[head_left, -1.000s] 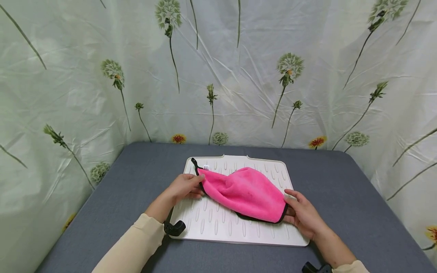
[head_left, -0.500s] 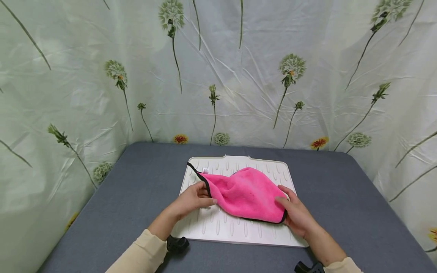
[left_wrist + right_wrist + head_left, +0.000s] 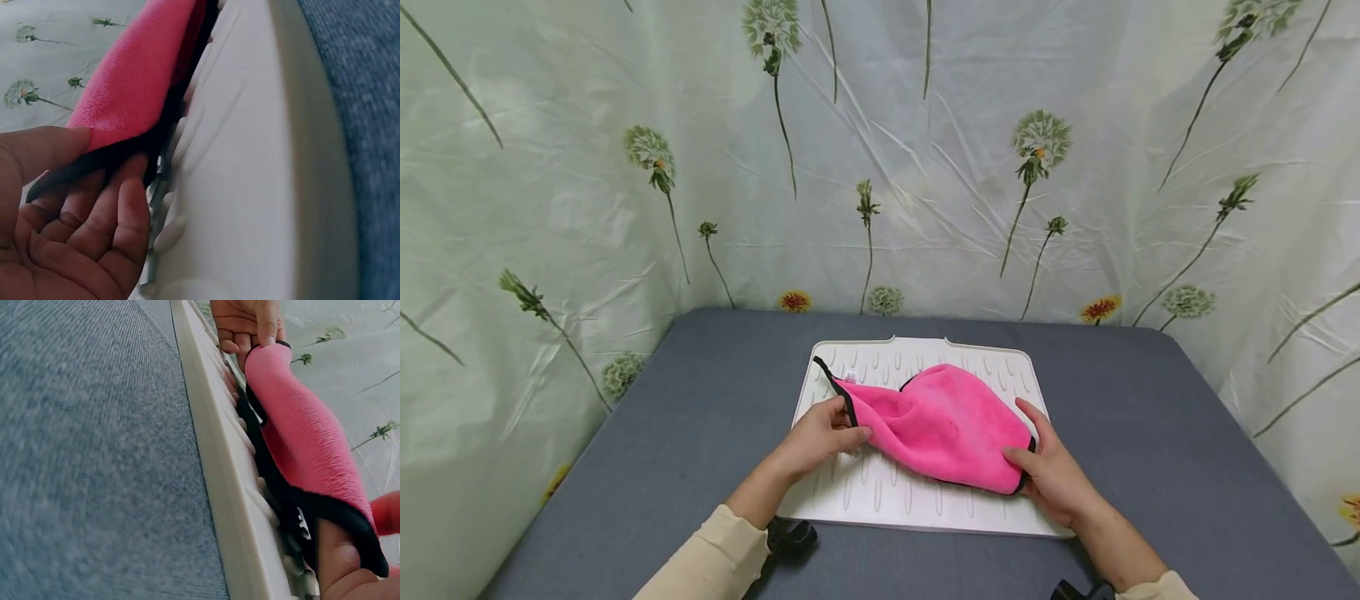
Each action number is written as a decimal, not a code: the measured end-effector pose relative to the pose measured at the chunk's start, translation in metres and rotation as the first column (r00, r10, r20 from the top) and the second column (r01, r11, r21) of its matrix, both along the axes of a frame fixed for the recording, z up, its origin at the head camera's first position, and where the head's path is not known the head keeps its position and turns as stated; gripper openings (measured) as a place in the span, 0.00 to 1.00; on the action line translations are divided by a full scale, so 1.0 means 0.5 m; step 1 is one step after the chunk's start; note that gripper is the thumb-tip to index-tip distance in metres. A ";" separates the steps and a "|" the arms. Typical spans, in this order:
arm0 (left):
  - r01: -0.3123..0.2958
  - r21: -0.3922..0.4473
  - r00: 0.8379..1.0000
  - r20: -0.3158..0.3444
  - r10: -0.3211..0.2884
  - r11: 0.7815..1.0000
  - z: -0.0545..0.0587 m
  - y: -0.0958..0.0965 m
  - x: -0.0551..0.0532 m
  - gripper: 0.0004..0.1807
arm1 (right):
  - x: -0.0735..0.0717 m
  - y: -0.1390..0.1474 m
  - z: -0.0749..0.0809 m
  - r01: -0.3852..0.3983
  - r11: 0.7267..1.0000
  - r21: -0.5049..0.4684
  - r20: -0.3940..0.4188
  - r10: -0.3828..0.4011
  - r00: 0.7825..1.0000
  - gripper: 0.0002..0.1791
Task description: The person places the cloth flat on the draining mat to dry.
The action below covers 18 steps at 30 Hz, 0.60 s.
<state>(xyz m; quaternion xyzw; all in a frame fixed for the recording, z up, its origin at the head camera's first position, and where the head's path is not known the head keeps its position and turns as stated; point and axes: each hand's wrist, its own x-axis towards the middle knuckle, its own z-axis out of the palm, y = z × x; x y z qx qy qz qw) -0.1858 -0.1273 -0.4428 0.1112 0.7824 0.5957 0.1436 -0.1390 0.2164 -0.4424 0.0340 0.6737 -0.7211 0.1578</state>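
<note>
A pink plush cloth (image 3: 951, 421) with black edging is spread, rumpled, over a white ribbed tray (image 3: 917, 508). My left hand (image 3: 820, 435) pinches its left edge, thumb on top and fingers beneath, as the left wrist view shows for the cloth (image 3: 134, 69) and hand (image 3: 75, 231). At the right end, my right hand (image 3: 1058, 473) holds the cloth's near corner, thumb above and other fingers below the black edge; the right wrist view shows a finger (image 3: 337, 553) under the cloth (image 3: 306, 425). Something shiny and dark (image 3: 303, 525) shows underneath; its kind is unclear.
The tray lies on a blue-grey table (image 3: 587, 500), with a notch along its far rim. Behind stands a pale curtain (image 3: 940, 167) printed with dandelions. A black strap device (image 3: 792, 537) sits at my left wrist, another (image 3: 1081, 590) at my right.
My left hand has shifted from the cloth's far left corner nearer along its left edge, and the loop end has dropped a little. My right thumb has come further over the cloth's top.
</note>
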 end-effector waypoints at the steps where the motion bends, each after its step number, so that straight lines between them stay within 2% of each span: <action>1: 0.000 0.013 1.000 0.017 0.000 1.000 0.002 -0.002 0.002 0.16 | 0.001 0.000 0.000 0.008 1.000 0.003 0.001 -0.008 1.000 0.46; 4: 0.005 0.043 0.996 0.084 -0.009 0.999 0.005 -0.010 0.009 0.17 | 0.004 0.001 0.000 0.018 1.000 -0.003 0.004 -0.018 1.000 0.46; 10: 0.036 0.100 0.980 0.192 -0.055 0.994 0.001 -0.035 0.024 0.18 | 0.013 0.004 -0.007 -0.023 0.999 -0.043 0.007 0.023 1.000 0.45; 18: 0.037 0.131 0.941 0.329 -0.078 0.991 0.005 -0.065 0.048 0.16 | 0.019 0.018 -0.009 -0.067 0.997 -0.046 -0.001 0.067 0.998 0.46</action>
